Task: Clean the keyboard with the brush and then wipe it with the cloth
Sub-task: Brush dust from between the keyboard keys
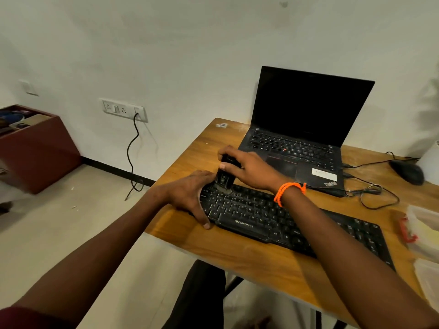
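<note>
My right hand (247,168) has its fingers and thumb curled round a black brush (225,173), holding it upright with the pale bristles down on the far left corner of the black keyboard (280,219). My left hand (190,194) lies over the keyboard's left end, fingers fairly straight and spread, the thumb reaching down along the near left edge; it grips nothing that I can see, only rests and presses there. The keyboard sits slantwise on the wooden table (249,260), its right end running toward the near right. An orange bracelet (288,191) is round my right wrist. Beyond the keyboard stands an open black laptop (306,129) with a dark screen, and to its right a black mouse (407,172) with cables trailing near it. At the table's right edge lie clear plastic containers (424,231). I cannot pick out the cloth.
</note>
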